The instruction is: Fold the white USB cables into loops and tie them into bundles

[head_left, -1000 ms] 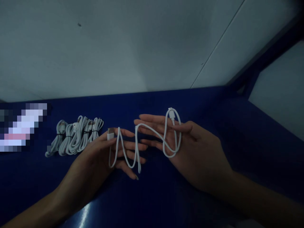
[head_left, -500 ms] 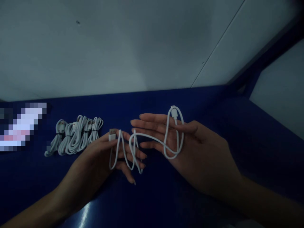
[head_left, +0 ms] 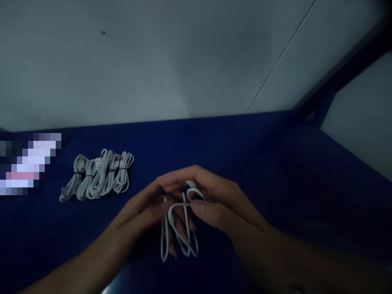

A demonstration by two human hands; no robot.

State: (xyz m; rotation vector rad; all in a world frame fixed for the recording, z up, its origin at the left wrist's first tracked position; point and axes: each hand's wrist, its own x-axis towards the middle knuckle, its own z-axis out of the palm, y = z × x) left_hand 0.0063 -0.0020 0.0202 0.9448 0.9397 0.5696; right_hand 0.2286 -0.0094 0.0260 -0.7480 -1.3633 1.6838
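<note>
Cable: we see a white cable [head_left: 179, 228] folded into loops, hanging over the blue table [head_left: 275, 163].
Left hand [head_left: 147, 206]: its grip is closed on the loops' upper part.
Right hand [head_left: 214, 200]: fingers pinch the same bunch.
Handling: we judge it light, limp, springy; hold mid-bundle.
Nearby: tied cable bundles [head_left: 98, 173] lie to the left.

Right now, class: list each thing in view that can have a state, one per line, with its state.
White cable: gathered into hanging loops, gripped at the top by both hands.
Left hand: closed on the cable.
Right hand: closed on the cable, thumb pressing it.
Cable bundles: coiled, tied with dark ties, lying side by side on the blue table.
</note>
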